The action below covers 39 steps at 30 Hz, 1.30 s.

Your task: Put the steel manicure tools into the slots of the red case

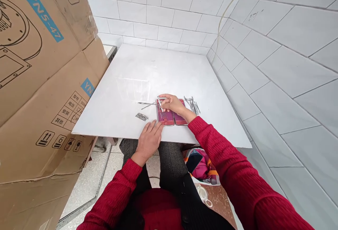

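Note:
An opened manicure case (180, 118) with a red and purple lining lies flat near the table's front edge. Over its left half, my right hand (173, 105) pinches a slim silver manicure tool (160, 104); its exact kind is too small to tell. My left hand (150, 139) rests palm down at the table edge, fingers stretched out, fingertips at the case's lower left corner. Left of the case are thin metal tools (146, 104) and some nail clippers (142, 116). Several silver plier-like tools (192, 105) lie to its right.
The white tabletop (163, 69) meets tiled walls at the back and right. A large cardboard box (50, 82) stands close along the left. Below the table, a bag (202, 166) with pink and dark contents sits right of my legs.

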Each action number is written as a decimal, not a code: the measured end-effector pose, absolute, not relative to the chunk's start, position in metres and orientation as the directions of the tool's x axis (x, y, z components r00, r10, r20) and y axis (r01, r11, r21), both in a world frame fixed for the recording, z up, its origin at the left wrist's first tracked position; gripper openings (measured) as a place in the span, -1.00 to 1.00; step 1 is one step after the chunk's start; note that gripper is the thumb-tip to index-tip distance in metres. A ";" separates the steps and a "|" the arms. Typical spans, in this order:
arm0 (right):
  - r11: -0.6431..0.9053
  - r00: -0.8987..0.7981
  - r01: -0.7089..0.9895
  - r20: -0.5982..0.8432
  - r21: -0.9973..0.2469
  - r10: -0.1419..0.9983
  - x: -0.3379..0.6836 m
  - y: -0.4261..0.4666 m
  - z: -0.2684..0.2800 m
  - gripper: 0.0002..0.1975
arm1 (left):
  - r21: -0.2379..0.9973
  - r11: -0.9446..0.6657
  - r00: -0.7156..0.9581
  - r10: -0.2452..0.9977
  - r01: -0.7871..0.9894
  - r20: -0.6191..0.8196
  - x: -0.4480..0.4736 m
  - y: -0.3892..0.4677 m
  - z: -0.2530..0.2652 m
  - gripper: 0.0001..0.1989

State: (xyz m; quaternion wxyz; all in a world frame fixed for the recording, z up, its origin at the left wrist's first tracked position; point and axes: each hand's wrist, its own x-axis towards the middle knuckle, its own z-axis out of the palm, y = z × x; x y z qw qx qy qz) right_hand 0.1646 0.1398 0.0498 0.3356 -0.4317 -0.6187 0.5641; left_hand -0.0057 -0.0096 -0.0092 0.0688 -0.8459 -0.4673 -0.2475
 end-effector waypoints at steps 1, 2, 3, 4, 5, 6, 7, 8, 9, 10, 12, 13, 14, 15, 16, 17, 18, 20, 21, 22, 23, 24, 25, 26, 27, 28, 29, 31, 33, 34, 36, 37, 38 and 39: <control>-0.002 -0.405 0.141 -0.059 -0.990 0.912 0.170 0.140 0.048 -0.40 | 0.114 -0.553 0.441 0.757 0.825 0.483 -0.006 -0.009 -0.009 -0.60; 0.007 -0.407 0.132 -0.047 -0.991 0.912 0.175 0.140 0.046 -0.38 | 0.115 -0.552 0.440 0.758 0.826 0.482 -0.006 -0.009 -0.008 -0.59; 0.016 -0.409 0.124 -0.036 -0.992 0.912 0.178 0.140 0.044 -0.37 | 0.117 -0.552 0.439 0.759 0.826 0.480 -0.006 -0.009 -0.008 -0.58; 0.025 -0.411 0.119 -0.026 -0.993 0.911 0.181 0.140 0.043 -0.35 | 0.118 -0.552 0.440 0.760 0.825 0.479 -0.006 -0.009 -0.008 -0.57; 0.033 -0.413 0.119 -0.020 -0.992 0.911 0.183 0.140 0.042 -0.35 | 0.119 -0.554 0.441 0.759 0.824 0.479 -0.006 -0.009 -0.008 -0.57; 0.038 -0.410 0.124 -0.017 -0.992 0.912 0.185 0.141 0.041 -0.34 | 0.118 -0.556 0.443 0.758 0.823 0.479 -0.005 -0.009 -0.008 -0.56; 0.041 -0.404 0.133 -0.016 -0.990 0.914 0.186 0.141 0.041 -0.35 | 0.117 -0.558 0.445 0.756 0.821 0.480 -0.005 -0.009 -0.008 -0.55; 0.044 -0.396 0.146 -0.018 -0.988 0.918 0.187 0.142 0.041 -0.36 | 0.117 -0.560 0.447 0.755 0.820 0.480 -0.005 -0.008 -0.008 -0.55; 0.044 -0.383 0.160 -0.021 -0.986 0.924 0.188 0.142 0.042 -0.37 | 0.115 -0.562 0.449 0.754 0.819 0.480 -0.005 -0.008 -0.009 -0.54; 0.042 -0.362 0.174 -0.024 -0.984 0.932 0.189 0.143 0.042 -0.41 | 0.113 -0.563 0.450 0.752 0.819 0.481 -0.005 -0.008 -0.009 -0.54; 0.037 -0.300 0.205 -0.026 -0.978 0.954 0.191 0.145 0.043 -0.49 | 0.105 -0.565 0.453 0.748 0.819 0.486 -0.005 -0.008 -0.009 -0.56; 0.034 -0.263 0.219 -0.025 -0.975 0.965 0.191 0.146 0.044 -0.54 | 0.100 -0.565 0.454 0.745 0.819 0.488 -0.005 -0.007 -0.009 -0.57; 0.032 -0.228 0.230 -0.022 -0.973 0.973 0.192 0.147 0.044 -0.58 | 0.095 -0.565 0.455 0.743 0.820 0.492 -0.005 -0.007 -0.009 -0.58; 0.032 -0.199 0.240 -0.017 -0.970 0.980 0.192 0.148 0.044 -0.60 | 0.090 -0.564 0.455 0.740 0.821 0.495 -0.005 -0.007 -0.008 -0.59; 0.034 -0.180 0.251 -0.012 -0.967 0.984 0.191 0.149 0.043 -0.62 | 0.086 -0.564 0.456 0.738 0.821 0.497 -0.005 -0.007 -0.008 -0.60; 0.039 -0.168 0.263 -0.005 -0.964 0.986 0.191 0.150 0.042 -0.62 | 0.082 -0.564 0.456 0.737 0.822 0.498 -0.005 -0.007 -0.007 -0.60; 0.049 -0.161 0.278 0.003 -0.959 0.987 0.190 0.151 0.041 -0.63 | 0.080 -0.564 0.457 0.737 0.822 0.497 -0.005 -0.007 -0.007 -0.60; 0.076 -0.163 0.316 0.025 -0.946 0.986 0.189 0.153 0.039 -0.63 | 0.079 -0.563 0.460 0.740 0.823 0.490 -0.005 -0.008 -0.006 -0.59; 0.088 -0.166 0.332 0.034 -0.939 0.986 0.188 0.154 0.038 -0.64 | 0.079 -0.562 0.461 0.743 0.823 0.486 -0.005 -0.008 -0.006 -0.59; 0.097 -0.168 0.344 0.040 -0.934 0.985 0.187 0.155 0.037 -0.64 | 0.079 -0.562 0.462 0.745 0.824 0.482 -0.005 -0.008 -0.005 -0.58; 0.098 -0.168 0.350 0.041 -0.931 0.985 0.187 0.155 0.037 -0.65 | 0.078 -0.562 0.462 0.745 0.824 0.480 -0.005 -0.008 -0.005 -0.58; 0.092 -0.165 0.353 0.035 -0.931 0.986 0.187 0.155 0.037 -0.65 | 0.076 -0.562 0.463 0.744 0.824 0.481 -0.005 -0.008 -0.005 -0.58; 0.080 -0.160 0.353 0.024 -0.932 0.987 0.186 0.155 0.038 -0.66 | 0.074 -0.563 0.464 0.743 0.823 0.483 -0.005 -0.007 -0.006 -0.58; 0.065 -0.154 0.351 0.011 -0.934 0.988 0.186 0.155 0.038 -0.66 | 0.072 -0.563 0.464 0.740 0.823 0.486 -0.005 -0.007 -0.006 -0.59; 0.049 -0.149 0.347 -0.003 -0.936 0.989 0.186 0.154 0.039 -0.66 | 0.069 -0.564 0.464 0.738 0.823 0.490 -0.005 -0.007 -0.006 -0.59; 0.034 -0.144 0.342 -0.017 -0.939 0.989 0.185 0.154 0.040 -0.66 | 0.066 -0.564 0.465 0.736 0.823 0.493 -0.005 -0.007 -0.005 -0.59; 0.020 -0.140 0.334 -0.029 -0.942 0.990 0.185 0.154 0.040 -0.65 | 0.064 -0.563 0.465 0.736 0.824 0.493 -0.005 -0.007 -0.005 -0.59; -0.003 -0.129 0.312 -0.045 -0.950 0.991 0.184 0.154 0.041 -0.64 | 0.060 -0.562 0.467 0.737 0.825 0.489 -0.005 -0.007 -0.005 -0.59; -0.013 -0.114 0.288 -0.047 -0.957 0.992 0.182 0.154 0.042 -0.60 | 0.059 -0.562 0.469 0.739 0.825 0.483 -0.005 -0.008 -0.004 -0.60; -0.010 -0.108 0.278 -0.041 -0.960 0.993 0.182 0.154 0.042 -0.57 | 0.059 -0.561 0.469 0.741 0.826 0.481 -0.005 -0.008 -0.004 -0.60; 0.005 -0.108 0.269 -0.025 -0.963 0.994 0.181 0.154 0.041 -0.51 | 0.060 -0.561 0.469 0.742 0.826 0.479 -0.005 -0.008 -0.004 -0.60; 0.011 -0.113 0.271 -0.020 -0.963 0.993 0.181 0.153 0.041 -0.50 | 0.061 -0.561 0.469 0.743 0.826 0.478 -0.005 -0.008 -0.004 -0.59; 0.016 -0.119 0.276 -0.017 -0.961 0.993 0.181 0.153 0.040 -0.51 | 0.062 -0.561 0.469 0.744 0.826 0.476 -0.005 -0.008 -0.004 -0.59; 0.022 -0.126 0.282 -0.014 -0.959 0.992 0.181 0.153 0.040 -0.53 | 0.064 -0.560 0.469 0.745 0.826 0.475 -0.005 -0.008 -0.004 -0.58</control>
